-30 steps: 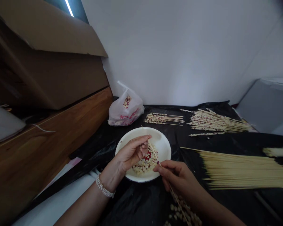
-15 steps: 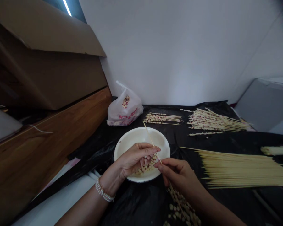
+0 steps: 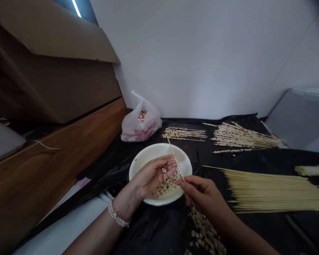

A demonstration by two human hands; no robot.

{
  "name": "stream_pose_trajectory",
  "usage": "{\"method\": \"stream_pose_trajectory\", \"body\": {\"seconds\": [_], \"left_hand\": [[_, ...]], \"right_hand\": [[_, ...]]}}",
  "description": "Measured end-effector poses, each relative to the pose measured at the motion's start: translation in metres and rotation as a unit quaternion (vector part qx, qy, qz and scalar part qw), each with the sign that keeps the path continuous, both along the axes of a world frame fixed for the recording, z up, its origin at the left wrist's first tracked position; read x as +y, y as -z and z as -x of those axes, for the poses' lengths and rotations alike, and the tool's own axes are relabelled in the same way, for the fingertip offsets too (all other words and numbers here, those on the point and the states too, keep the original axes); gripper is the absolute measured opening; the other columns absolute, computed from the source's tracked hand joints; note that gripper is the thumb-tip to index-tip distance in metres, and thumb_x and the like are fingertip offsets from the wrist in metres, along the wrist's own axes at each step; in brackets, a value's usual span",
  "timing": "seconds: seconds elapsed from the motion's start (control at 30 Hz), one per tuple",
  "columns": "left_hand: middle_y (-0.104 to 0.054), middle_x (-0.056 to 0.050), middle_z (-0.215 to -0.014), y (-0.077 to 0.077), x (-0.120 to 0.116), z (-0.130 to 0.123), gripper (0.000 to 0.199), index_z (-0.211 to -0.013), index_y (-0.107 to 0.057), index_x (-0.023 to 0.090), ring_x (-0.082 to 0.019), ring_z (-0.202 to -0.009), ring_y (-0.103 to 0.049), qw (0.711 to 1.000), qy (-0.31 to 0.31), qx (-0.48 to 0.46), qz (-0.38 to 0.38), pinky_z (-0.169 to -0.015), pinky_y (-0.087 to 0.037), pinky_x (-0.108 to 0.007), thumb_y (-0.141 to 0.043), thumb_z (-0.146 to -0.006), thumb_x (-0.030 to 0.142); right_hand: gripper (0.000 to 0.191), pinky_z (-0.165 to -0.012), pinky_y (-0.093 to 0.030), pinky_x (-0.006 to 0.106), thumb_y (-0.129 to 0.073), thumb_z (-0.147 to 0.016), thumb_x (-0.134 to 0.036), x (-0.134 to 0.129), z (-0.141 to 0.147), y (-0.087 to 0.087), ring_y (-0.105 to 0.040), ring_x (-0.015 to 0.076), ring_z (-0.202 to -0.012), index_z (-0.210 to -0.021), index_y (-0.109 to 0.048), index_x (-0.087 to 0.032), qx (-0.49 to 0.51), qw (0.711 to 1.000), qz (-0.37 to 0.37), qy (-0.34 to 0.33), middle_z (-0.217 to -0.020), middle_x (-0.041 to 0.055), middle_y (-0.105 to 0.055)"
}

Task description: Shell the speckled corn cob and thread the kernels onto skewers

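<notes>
My right hand point(image 3: 199, 189) pinches a thin wooden skewer point(image 3: 174, 154) that slants up and left over the bowl. One or two small pale, reddish pieces sit on the skewer just above my fingertips. Palm up, my left hand point(image 3: 156, 173) hovers over the bowl with its fingers loosely curled and apart from the skewer. A small pale piece point(image 3: 163, 170) shows against its fingers. Below is a white bowl point(image 3: 140, 159) partly filled with small cream-and-red pieces point(image 3: 167, 186). More loose pieces point(image 3: 207, 235) lie under my right forearm.
Bare skewers point(image 3: 271, 191) lie bundled at right on black plastic sheeting point(image 3: 154, 230). Behind the bowl are a small group of threaded skewers point(image 3: 180, 133), a larger pile point(image 3: 236, 136) and a white plastic bag point(image 3: 142, 124). A cardboard box point(image 3: 63, 78) stands left.
My left fingers have let go of the skewer and opened, drawing slightly left. The skewer's tip has shifted a little right, still in my right hand.
</notes>
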State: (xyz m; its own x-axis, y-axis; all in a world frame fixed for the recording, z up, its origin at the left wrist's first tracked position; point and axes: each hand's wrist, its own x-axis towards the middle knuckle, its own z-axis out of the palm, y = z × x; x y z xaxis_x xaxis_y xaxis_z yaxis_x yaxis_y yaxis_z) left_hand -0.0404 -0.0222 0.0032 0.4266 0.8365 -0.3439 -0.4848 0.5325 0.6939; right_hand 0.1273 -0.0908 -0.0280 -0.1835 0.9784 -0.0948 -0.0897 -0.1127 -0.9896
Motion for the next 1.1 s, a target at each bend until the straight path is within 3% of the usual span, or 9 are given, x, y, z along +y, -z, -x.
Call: {"method": "stream_pose_trajectory", "body": {"seconds": [0.1, 0.23, 0.5, 0.6, 0.73, 0.97, 1.1], "left_hand": [[-0.073, -0.011, -0.107, -0.001, 0.008, 0.006, 0.073, -0.123, -0.064, 0.009, -0.016, -0.101, -0.070, 0.997, -0.066, 0.007, 0.033, -0.099, -0.052, -0.027, -0.038, -0.061, -0.020], [-0.068, -0.013, -0.126, -0.005, 0.011, 0.010, 0.087, -0.138, -0.053, 0.012, -0.019, -0.120, -0.064, 0.994, -0.101, 0.005, 0.043, -0.109, -0.046, -0.029, -0.035, -0.060, -0.022], [-0.071, -0.015, -0.120, -0.007, 0.015, 0.014, 0.058, -0.123, -0.063, 0.008, -0.019, -0.114, -0.068, 0.990, -0.132, 0.001, 0.050, -0.096, -0.055, -0.023, -0.043, -0.075, -0.019], [-0.074, -0.011, -0.111, -0.007, 0.015, 0.014, 0.049, -0.108, -0.070, 0.011, -0.016, -0.105, -0.071, 0.991, -0.135, 0.004, 0.028, -0.089, -0.058, -0.020, -0.047, -0.076, -0.019], [-0.076, -0.011, -0.100, -0.011, 0.015, 0.012, 0.033, -0.095, -0.072, 0.007, -0.013, -0.089, -0.074, 0.988, -0.155, 0.013, 0.013, -0.082, -0.059, -0.017, -0.052, -0.081, -0.014], [-0.075, -0.010, -0.092, -0.013, 0.015, 0.013, 0.028, -0.092, -0.073, 0.007, -0.011, -0.080, -0.073, 0.984, -0.179, 0.007, 0.019, -0.077, -0.060, -0.015, -0.053, -0.084, -0.012], [-0.074, -0.009, -0.087, -0.014, 0.016, 0.015, 0.027, -0.092, -0.072, 0.007, -0.010, -0.072, -0.072, 0.984, -0.176, 0.004, 0.019, -0.070, -0.060, -0.014, -0.054, -0.084, -0.011]], "right_hand": [[0.042, -0.044, -0.018, 0.024, -0.069, -0.080, -0.057, 0.000, 0.001, -0.001, -0.029, 0.0063, -0.041, -0.082, -0.075, -0.016, 0.000, 1.000, 0.006, -0.006, -0.046, -0.0033, -0.053], [0.040, -0.045, -0.019, 0.024, -0.070, -0.078, -0.057, 0.000, 0.003, -0.006, -0.031, 0.0068, -0.042, -0.079, -0.074, -0.017, 0.000, 1.000, 0.008, -0.014, -0.045, -0.0031, -0.053], [0.042, -0.043, -0.016, 0.024, -0.068, -0.078, -0.060, -0.004, 0.006, -0.009, -0.029, 0.0062, -0.040, -0.073, -0.070, -0.018, -0.022, 0.999, 0.015, -0.024, -0.046, -0.0029, -0.052], [0.042, -0.044, -0.017, 0.025, -0.067, -0.079, -0.059, -0.005, 0.006, -0.008, -0.028, 0.0060, -0.040, -0.071, -0.069, -0.018, -0.024, 0.999, 0.013, -0.034, -0.046, -0.0030, -0.052], [0.040, -0.046, -0.020, 0.025, -0.067, -0.082, -0.056, -0.007, 0.007, -0.006, -0.029, 0.0063, -0.042, -0.072, -0.070, -0.018, -0.019, 0.999, 0.004, -0.042, -0.046, -0.0030, -0.052], [0.043, -0.044, -0.022, 0.022, -0.067, -0.082, -0.059, -0.007, 0.007, -0.004, -0.034, 0.0059, -0.042, -0.073, -0.069, -0.017, -0.008, 0.998, 0.011, -0.062, -0.046, -0.0029, -0.054], [0.046, -0.037, -0.019, 0.020, -0.066, -0.082, -0.063, -0.009, 0.008, -0.005, -0.032, 0.0038, -0.034, -0.077, -0.067, -0.017, 0.011, 0.994, 0.060, -0.093, -0.047, -0.0043, -0.055]]}}
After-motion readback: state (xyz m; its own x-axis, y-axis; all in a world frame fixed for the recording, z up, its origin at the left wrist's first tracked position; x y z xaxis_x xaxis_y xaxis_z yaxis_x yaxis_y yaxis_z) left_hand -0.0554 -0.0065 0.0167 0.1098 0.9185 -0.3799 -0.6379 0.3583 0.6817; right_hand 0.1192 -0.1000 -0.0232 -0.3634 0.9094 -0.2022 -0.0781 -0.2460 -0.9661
